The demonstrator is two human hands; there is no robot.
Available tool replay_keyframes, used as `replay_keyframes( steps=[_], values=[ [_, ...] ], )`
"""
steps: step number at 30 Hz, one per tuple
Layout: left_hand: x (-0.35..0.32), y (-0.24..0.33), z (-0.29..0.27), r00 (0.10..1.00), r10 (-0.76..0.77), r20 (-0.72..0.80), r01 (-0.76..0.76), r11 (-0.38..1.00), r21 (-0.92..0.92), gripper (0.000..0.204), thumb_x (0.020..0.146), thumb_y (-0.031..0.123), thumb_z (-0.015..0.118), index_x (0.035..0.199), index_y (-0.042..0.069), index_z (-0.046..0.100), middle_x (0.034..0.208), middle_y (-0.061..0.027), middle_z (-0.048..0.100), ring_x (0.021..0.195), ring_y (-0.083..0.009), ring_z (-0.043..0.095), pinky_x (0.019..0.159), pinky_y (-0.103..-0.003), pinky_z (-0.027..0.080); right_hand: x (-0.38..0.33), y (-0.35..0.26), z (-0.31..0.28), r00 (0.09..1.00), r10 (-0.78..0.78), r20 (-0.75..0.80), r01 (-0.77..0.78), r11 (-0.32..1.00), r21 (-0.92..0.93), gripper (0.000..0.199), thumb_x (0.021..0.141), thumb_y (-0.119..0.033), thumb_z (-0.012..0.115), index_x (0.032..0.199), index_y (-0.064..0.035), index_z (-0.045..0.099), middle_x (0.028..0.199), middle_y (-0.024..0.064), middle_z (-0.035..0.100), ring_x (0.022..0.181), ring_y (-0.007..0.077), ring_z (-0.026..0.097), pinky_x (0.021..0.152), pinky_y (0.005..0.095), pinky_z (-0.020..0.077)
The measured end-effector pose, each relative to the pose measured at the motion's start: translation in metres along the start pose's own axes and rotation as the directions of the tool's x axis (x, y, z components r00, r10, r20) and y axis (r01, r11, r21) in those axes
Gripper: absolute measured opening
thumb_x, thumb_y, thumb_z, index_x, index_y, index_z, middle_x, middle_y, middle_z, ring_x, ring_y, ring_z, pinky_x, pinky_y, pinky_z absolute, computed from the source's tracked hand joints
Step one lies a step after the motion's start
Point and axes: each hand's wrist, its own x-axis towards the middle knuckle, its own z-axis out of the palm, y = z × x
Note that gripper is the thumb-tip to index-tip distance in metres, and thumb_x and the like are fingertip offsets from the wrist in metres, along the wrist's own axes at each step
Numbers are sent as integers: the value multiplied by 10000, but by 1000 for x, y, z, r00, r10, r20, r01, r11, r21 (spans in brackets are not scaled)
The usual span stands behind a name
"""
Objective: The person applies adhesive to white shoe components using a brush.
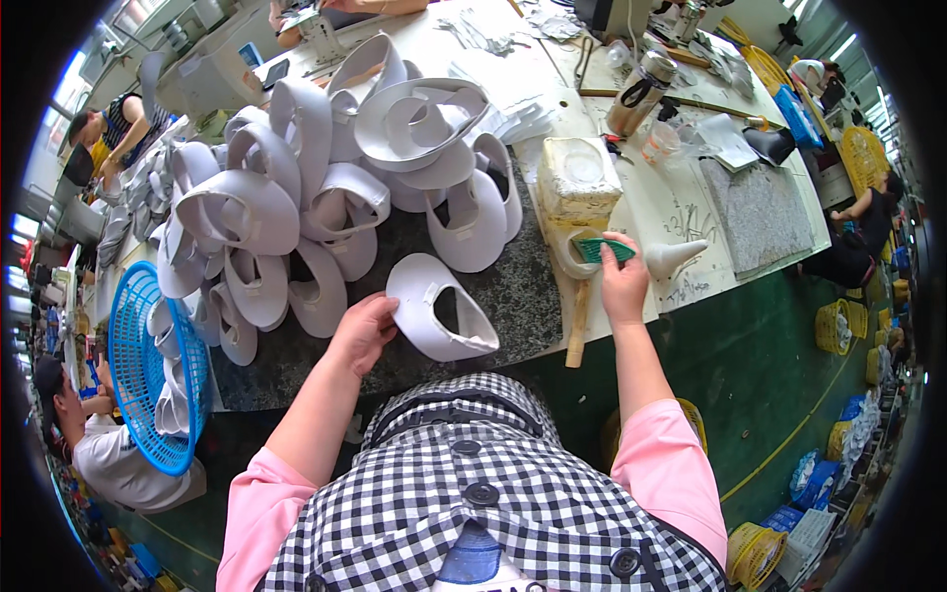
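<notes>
A white shoe upper [416, 301] lies on the dark mat [523, 316] near the table's front edge. My left hand [365, 331] pinches its left edge between thumb and fingers. Farther right, my right hand [623, 281] is closed on a small green ridged piece [604, 250], like a scraper, over a pale round pot [569, 259]. What is inside that pot I cannot make out. Below it a wooden handle [578, 331] points toward me. Behind stands a yellowed, caked block-shaped container [577, 183]. Right of my hand lies a white cone-shaped nozzle [676, 257].
Many white shoe uppers [247, 212] are heaped on the left of the table. A blue plastic basket [192, 414] holding more uppers is at the left edge. A steel flask [641, 94] and a grey speckled slab [760, 217] are at the far right. Other people work around.
</notes>
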Motion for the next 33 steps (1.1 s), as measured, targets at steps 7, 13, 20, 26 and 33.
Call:
replay_keyframes(
  steps=[7, 13, 20, 26, 33],
  values=[
    [-15, -7, 22, 970, 74, 232, 3, 949, -315, 380, 1023, 282, 381, 1345, 85, 425, 1234, -136, 560, 1104, -291, 576, 971, -504, 436, -3, 6, -27, 942, 325, 87, -336, 892, 304, 148, 953, -84, 531, 1094, -44, 554, 906, 50, 611, 717, 92, 599, 608, 237, 516],
    [-32, 1, 27, 954, 53, 296, 47, 947, -319, 411, 1036, 293, 324, 1385, 79, 359, 1237, -186, 561, 1109, -369, 588, 989, -562, 423, -62, -103, 58, 813, 33, 581, -386, 777, 496, 150, 916, -66, 589, 1066, -53, 595, 931, 42, 621, 759, 98, 603, 675, 249, 526],
    [-34, -1, 25, 952, 80, 297, 10, 956, -292, 426, 1036, 322, 301, 1381, 76, 354, 1269, -210, 542, 1133, -413, 567, 962, -564, 451, -73, -117, 71, 721, -526, 451, 254, 806, 534, 242, 827, 64, 619, 1042, -47, 615, 870, 87, 664, 803, 194, 662, 724, 297, 516],
    [-21, -12, 28, 962, 104, 254, 36, 869, -494, 437, 1017, 305, 396, 1340, 10, 408, 1272, -201, 527, 1179, -336, 535, 1011, -480, 447, -96, -102, 35, 658, -529, 536, 355, 846, 398, 254, 790, 72, 632, 1000, -72, 630, 877, 126, 667, 795, 299, 661, 666, 349, 527],
    [-11, -47, 46, 953, 121, 279, -46, 965, -260, 356, 963, 204, 508, 1261, 8, 509, 1240, -88, 573, 1216, -206, 485, 1074, -370, 336, -102, -96, 36, 861, -366, 352, 273, 919, 286, 198, 864, 20, 619, 1046, -56, 601, 910, 124, 656, 799, 275, 654, 688, 341, 516]
  ],
)
